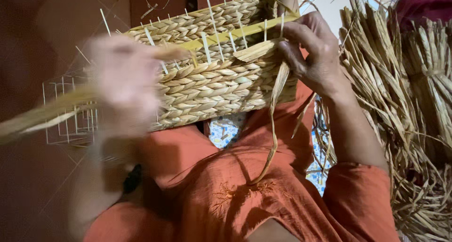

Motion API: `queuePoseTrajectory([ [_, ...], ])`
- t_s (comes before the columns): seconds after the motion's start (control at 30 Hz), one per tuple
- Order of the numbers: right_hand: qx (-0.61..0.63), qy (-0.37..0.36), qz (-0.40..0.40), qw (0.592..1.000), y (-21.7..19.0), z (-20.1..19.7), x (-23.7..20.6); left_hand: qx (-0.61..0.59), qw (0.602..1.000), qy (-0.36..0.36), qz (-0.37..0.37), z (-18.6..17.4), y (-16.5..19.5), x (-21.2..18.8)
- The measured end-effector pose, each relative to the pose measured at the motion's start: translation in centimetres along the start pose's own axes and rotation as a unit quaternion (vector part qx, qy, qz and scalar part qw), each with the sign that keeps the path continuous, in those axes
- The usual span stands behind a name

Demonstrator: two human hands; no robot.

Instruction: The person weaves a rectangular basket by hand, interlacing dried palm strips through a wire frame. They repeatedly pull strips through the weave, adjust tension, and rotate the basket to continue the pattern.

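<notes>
A rectangular basket (221, 82) woven of braided dried leaf lies on my lap, with thin white ribs sticking up from its unfinished rim. My right hand (310, 49) rests at the basket's right end and pinches a flat dried strand (273, 119) that hangs down over my orange clothing. My left hand (122, 82) is blurred with motion in front of the basket's left end. It grips another long strand (42, 114) that stretches out to the left.
A large heap of dried leaf strands (400, 105) fills the right side. A bare white wire frame (66, 110) stands at the left on the dark reddish floor. A patterned cloth (226, 131) shows under the basket.
</notes>
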State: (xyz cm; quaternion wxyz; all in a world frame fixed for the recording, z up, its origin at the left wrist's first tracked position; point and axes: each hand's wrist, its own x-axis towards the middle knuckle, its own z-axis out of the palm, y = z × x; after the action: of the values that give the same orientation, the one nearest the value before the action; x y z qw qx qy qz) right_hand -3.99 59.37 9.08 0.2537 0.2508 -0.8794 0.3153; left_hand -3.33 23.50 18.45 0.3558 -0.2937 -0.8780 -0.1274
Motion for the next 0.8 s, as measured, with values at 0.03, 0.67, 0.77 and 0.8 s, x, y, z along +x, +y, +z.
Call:
queuePoseTrajectory([
  [0.03, 0.043, 0.006, 0.018, 0.999, -0.1, 0.0, 0.1, -0.075, 0.996, -0.034, 0.019, 1.4, 1.5, 0.0],
  [0.67, 0.009, 0.074, -0.057, 0.996, 0.0, -0.2, -1.5, -0.209, 0.975, -0.048, -0.049, 15.7, 10.6, 2.0],
  [0.77, -0.011, 0.064, -0.046, 0.997, 0.4, 0.0, -0.9, -0.178, 0.983, -0.04, -0.029, 16.0, 10.5, 2.2],
  [0.8, -0.018, 0.058, -0.045, 0.997, 0.6, 0.0, -0.5, -0.163, 0.985, -0.045, -0.019, 16.0, 10.6, 2.2],
])
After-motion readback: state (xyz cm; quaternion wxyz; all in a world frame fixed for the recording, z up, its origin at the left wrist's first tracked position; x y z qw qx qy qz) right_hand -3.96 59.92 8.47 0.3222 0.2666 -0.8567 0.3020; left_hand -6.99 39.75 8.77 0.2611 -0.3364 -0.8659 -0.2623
